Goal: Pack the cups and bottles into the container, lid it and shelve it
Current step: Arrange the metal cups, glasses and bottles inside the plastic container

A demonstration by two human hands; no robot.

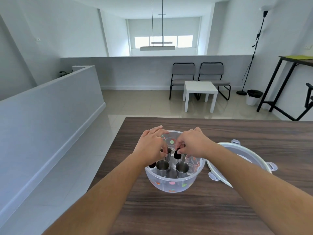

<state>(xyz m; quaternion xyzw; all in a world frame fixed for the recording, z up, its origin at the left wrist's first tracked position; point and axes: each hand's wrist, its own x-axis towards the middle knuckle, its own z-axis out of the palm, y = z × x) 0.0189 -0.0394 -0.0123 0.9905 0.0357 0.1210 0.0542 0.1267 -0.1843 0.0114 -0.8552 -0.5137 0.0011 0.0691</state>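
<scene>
Your left hand [150,146] pinches a steel cup [167,154] and your right hand [193,144] a black-capped bottle [177,155], both upright inside the dotted container [172,182] on the desk [186,209]. The lid [240,160] lies just right of your right hand.

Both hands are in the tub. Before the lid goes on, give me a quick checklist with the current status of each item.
1. Cups upright in the tub: ok for the two front steel cups.
2. Bottle settled: not ok, the right hand pinches its black cap.
3. Left hand clear of the tub: not ok, it holds a steel cup inside.
4. Lid within reach: ok, on the table right of the tub.
5. Everything below the rim: cannot tell.
</scene>
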